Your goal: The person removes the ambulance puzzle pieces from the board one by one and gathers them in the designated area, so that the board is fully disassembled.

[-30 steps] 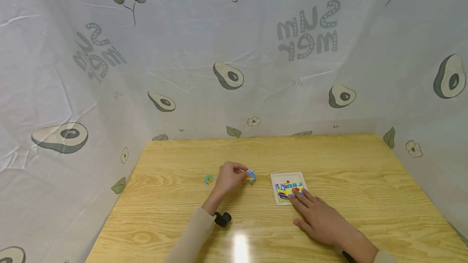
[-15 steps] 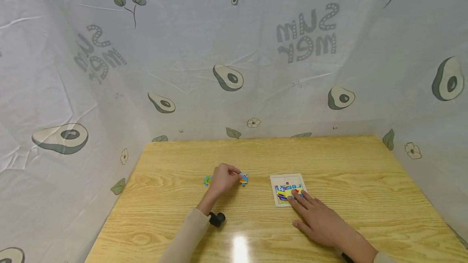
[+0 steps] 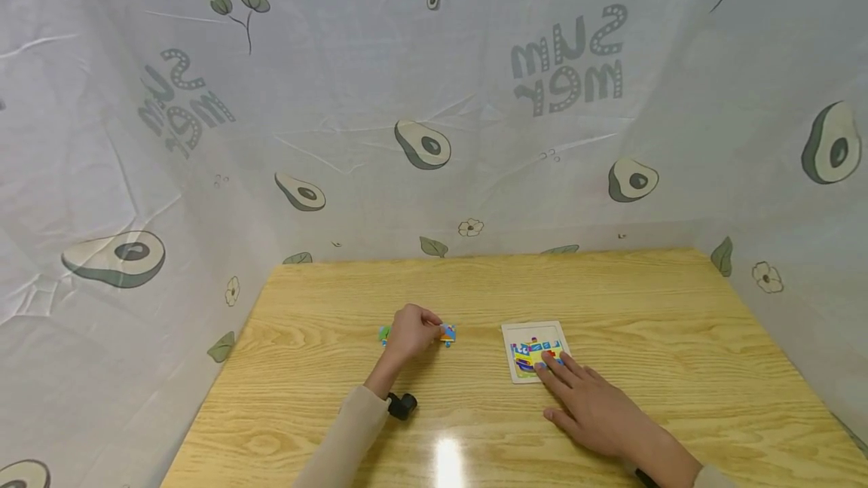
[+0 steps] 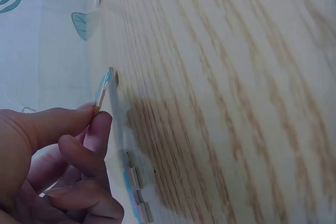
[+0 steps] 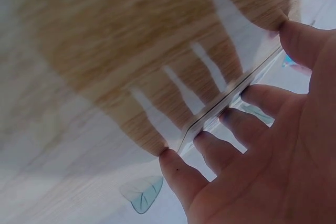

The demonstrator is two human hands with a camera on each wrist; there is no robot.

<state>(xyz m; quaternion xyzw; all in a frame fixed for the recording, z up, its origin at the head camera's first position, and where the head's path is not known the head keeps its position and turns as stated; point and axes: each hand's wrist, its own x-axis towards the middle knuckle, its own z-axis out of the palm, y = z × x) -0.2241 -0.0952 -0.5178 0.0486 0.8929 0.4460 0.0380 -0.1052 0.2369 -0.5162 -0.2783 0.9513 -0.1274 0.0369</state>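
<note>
Between thumb and index finger, my left hand (image 3: 409,335) pinches a small blue and orange jigsaw puzzle piece (image 3: 448,333). In the left wrist view that piece (image 4: 105,85) appears edge-on, tilted, close to the tabletop. More puzzle pieces (image 3: 384,333) lie just left of the hand, partly hidden behind it; two edges (image 4: 134,179) show below the fingers in the left wrist view. My right hand (image 3: 597,405) rests with spread, fairly straight fingers on a white-framed puzzle board (image 3: 508,356). Its partly filled picture has yellow, blue and red parts, and the fingertips cover the lower right.
Everything sits on a wood-grain table (image 3: 339,285). A pale curtain (image 3: 353,96) printed with avocados hangs behind it and at both sides. A black wrist device (image 3: 403,406) is strapped at the left sleeve.
My left hand has drawn the pinched puzzle piece leftward, away from the board and nearer the loose pieces, moving little in the last half second. The right hand stays on the board.
</note>
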